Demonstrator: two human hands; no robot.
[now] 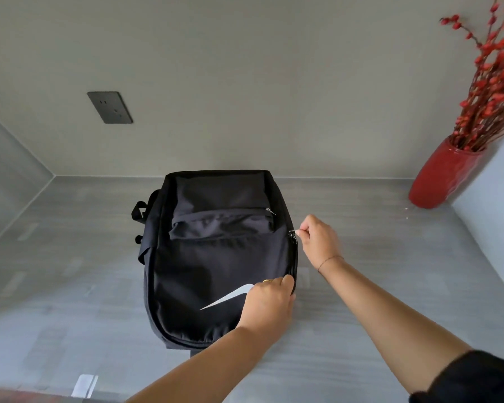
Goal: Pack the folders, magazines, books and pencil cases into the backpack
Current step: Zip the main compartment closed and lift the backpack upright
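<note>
A black backpack (213, 251) with a white swoosh lies flat on the grey floor in the middle of the head view, its front facing up. My right hand (320, 241) pinches the silver zipper pull (294, 231) on the backpack's right edge. Lower on that same edge, my left hand (269, 303) grips the fabric beside the zipper track, near the swoosh. No folders, magazines, books or pencil cases are in sight.
A red vase (440, 178) with red branches stands at the back right against a white ledge. A dark wall socket (109, 107) is on the back wall. A strip of white tape (85, 385) lies on the floor at the bottom left.
</note>
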